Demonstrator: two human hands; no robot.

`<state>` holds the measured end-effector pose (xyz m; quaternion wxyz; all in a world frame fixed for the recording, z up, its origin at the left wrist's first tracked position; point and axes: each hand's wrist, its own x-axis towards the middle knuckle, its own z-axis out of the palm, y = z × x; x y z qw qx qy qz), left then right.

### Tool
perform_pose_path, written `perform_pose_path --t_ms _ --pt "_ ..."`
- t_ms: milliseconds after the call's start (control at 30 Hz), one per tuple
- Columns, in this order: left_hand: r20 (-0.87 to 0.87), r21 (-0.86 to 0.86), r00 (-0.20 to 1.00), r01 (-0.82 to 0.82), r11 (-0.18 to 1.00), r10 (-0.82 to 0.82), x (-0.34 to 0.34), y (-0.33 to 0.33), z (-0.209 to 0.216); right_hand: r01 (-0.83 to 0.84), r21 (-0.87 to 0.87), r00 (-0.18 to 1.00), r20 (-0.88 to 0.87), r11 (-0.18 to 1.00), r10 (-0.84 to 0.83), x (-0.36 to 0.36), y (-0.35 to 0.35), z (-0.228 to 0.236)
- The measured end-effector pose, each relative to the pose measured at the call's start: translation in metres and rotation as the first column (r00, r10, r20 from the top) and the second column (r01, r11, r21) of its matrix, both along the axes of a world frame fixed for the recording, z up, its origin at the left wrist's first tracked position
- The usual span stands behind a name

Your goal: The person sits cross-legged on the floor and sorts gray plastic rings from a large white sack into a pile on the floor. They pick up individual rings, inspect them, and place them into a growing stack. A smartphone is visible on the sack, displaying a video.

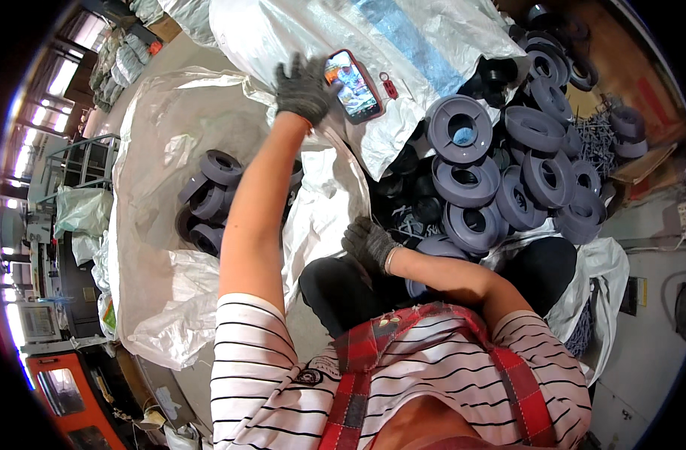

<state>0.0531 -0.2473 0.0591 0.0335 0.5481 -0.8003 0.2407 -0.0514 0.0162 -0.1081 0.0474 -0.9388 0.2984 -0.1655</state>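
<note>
My left hand (304,91), in a dark grey knit glove, is stretched far forward over a white woven sack (275,34). Its fingers are apart and slightly blurred, with nothing in them. Just right of it lies a phone (354,88) in a red case, screen lit. My right hand (369,244), gloved alike, is close to my knee at the white sack's edge. Its fingers are curled, and what they may hold is hidden. To its right is a heap of grey plastic ring-shaped parts (467,184), round with a central hole.
An open white sack (159,135) at left holds several similar grey rings (221,169). A small red tag (389,85) lies beside the phone. A cardboard box (643,169) at far right holds a pile of screws (597,142). An orange machine (69,397) stands at lower left.
</note>
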Motion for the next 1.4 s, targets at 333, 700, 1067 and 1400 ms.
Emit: perform_pose_path --t_ms 333,700,1067,1400 --pt "-0.669 -0.207 0.726 0.018 0.978 -0.156 0.013 0.101 -0.026 0.031 -0.084 0.999 0.015 0.996 -0.03 0.0 -0.008 0.004" --pt "-0.992 0.076 -0.097 0.018 0.997 0.077 -0.037 0.192 -0.066 0.542 0.373 0.633 0.409 0.753 -0.658 -0.116 -0.058 0.096" --pt "-0.985 0.127 -0.115 0.0 0.992 0.126 -0.049 0.21 -0.094 0.862 0.129 0.495 -0.427 0.491 -0.757 -0.163 -0.109 0.089" --pt "-0.847 0.358 -0.235 0.408 0.84 0.476 -0.063 0.218 -0.084 0.539 0.535 0.453 0.468 0.651 -0.759 -0.182 -0.037 0.107"
